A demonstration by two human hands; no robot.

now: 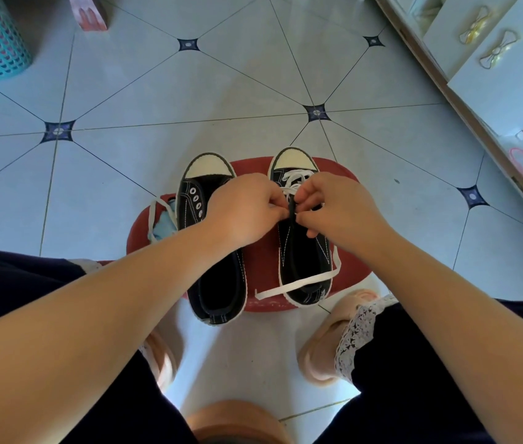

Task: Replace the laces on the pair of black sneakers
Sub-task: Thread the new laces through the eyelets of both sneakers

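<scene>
Head view: an unlaced sneaker point(218, 283) and a partly laced sneaker point(301, 251) sit on a red surface point(349, 267). Left hand point(247, 209) and right hand point(338, 209) each pinch the white lace point(301, 282) — at the laced one.

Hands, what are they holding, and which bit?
The left hand and right hand pinch the lace at the laced sneaker's middle eyelets.

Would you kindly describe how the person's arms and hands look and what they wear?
Both forearms are bare, with no sleeves in view. The left hand and right hand wear no gloves, and no ring, watch or bracelet shows.
</scene>
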